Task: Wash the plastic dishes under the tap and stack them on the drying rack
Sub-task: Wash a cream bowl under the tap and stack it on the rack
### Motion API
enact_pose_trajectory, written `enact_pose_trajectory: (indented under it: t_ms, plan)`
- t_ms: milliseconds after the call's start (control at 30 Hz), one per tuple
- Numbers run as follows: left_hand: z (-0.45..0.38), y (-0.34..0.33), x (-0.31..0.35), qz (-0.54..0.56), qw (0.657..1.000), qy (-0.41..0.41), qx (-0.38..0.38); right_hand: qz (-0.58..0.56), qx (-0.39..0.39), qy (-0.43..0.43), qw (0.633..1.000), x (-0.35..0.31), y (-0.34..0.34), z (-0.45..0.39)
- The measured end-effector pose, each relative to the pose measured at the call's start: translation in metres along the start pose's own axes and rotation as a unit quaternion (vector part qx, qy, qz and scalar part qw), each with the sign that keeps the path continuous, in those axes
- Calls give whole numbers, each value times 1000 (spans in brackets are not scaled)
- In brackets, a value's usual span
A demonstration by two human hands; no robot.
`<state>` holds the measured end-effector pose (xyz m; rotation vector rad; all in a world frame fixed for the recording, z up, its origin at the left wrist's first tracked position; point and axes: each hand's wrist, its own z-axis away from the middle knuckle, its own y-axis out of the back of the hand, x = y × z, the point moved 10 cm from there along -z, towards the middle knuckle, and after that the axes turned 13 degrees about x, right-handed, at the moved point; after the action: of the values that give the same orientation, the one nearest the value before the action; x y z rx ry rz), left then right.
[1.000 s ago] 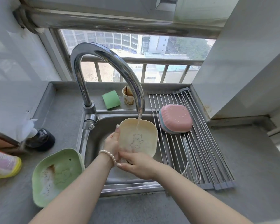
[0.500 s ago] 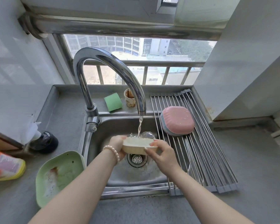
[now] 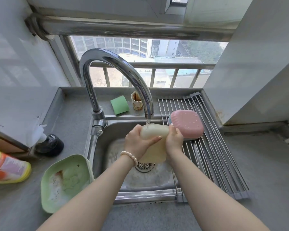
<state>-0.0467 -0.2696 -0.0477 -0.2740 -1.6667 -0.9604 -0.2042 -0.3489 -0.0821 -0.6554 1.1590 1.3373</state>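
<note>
A cream plastic dish [image 3: 154, 151] is held over the sink [image 3: 148, 179], turned with its underside toward me, and water from the tap [image 3: 123, 72] runs onto its top edge. My left hand [image 3: 137, 142] grips its left side, fingers laid across the back. My right hand [image 3: 174, 140] grips its right edge. On the drying rack [image 3: 212, 155] a pink dish [image 3: 186, 125] lies upside down on a blue one. A soiled green dish [image 3: 65, 180] sits on the counter left of the sink.
A green sponge [image 3: 119, 106] and a stained paper cup [image 3: 137, 102] stand behind the sink. A dark soap dispenser [image 3: 48, 145] and a yellow-orange bottle [image 3: 7, 165] are at the left. The wall corner rises right of the rack.
The cream dish was tipped from facing me with its inside, through level, to upright with its back toward me. Both hands shifted up under the tap.
</note>
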Motion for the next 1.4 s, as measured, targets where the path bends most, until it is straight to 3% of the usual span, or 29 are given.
enact_pose_trajectory:
  t_ms: [67, 133, 233, 333, 367, 400, 467, 500, 567, 633, 667, 700, 800, 833, 933, 1033, 1200, 1300, 1400]
  plan:
    - [1, 8, -11, 95, 992, 83, 32, 83, 35, 130, 987, -26, -8, 6]
    - [0, 20, -22, 148, 972, 150, 102, 166, 42, 266, 949, -45, -25, 25]
    - [0, 32, -46, 192, 932, 246, 185, 252, 37, 457, 852, -51, -53, 67]
    - [1, 25, -71, 270, 888, 324, 183, 288, -3, 590, 754, -46, -73, 102]
    - [2, 25, -74, 268, 887, 326, 186, 289, -18, 585, 758, -49, -75, 100]
    - [2, 28, -73, 249, 896, 314, 190, 291, -32, 542, 788, -52, -76, 90]
    - [3, 33, -63, 195, 921, 272, 199, 287, -24, 366, 885, -48, -73, 58]
    - [5, 35, -58, 177, 926, 262, 205, 288, 2, 325, 901, -49, -69, 55]
    - [5, 37, -57, 199, 921, 259, 210, 274, 42, 443, 853, -68, -68, 79]
    - [1, 35, -61, 225, 916, 263, 201, 249, -4, 567, 785, -64, -76, 102]
    - [0, 36, -61, 206, 925, 258, 190, 262, -42, 580, 770, -61, -78, 102]
    - [-1, 36, -59, 176, 937, 248, 174, 280, -59, 557, 780, -60, -76, 91]
    - [-3, 39, -51, 67, 966, 206, 141, 306, -100, 325, 889, -45, -65, 39]
    - [-4, 40, -44, 8, 974, 185, 132, 305, -112, 257, 910, -35, -62, 29]
    - [-14, 31, -10, -169, 979, 49, 103, 278, -68, 172, 943, -24, -42, 14]
    - [-11, 8, 23, -300, 942, -94, 114, 243, 0, 115, 963, -15, -21, 7]
    - [7, -27, 48, -272, 918, -272, 92, 211, 32, 69, 975, -13, -6, 1]
    - [12, -33, 52, -237, 886, -395, 61, 185, 24, 27, 982, -3, -2, -2]
    - [2, -17, 40, -278, 898, -339, 33, 146, 26, -32, 988, 8, 5, -5]
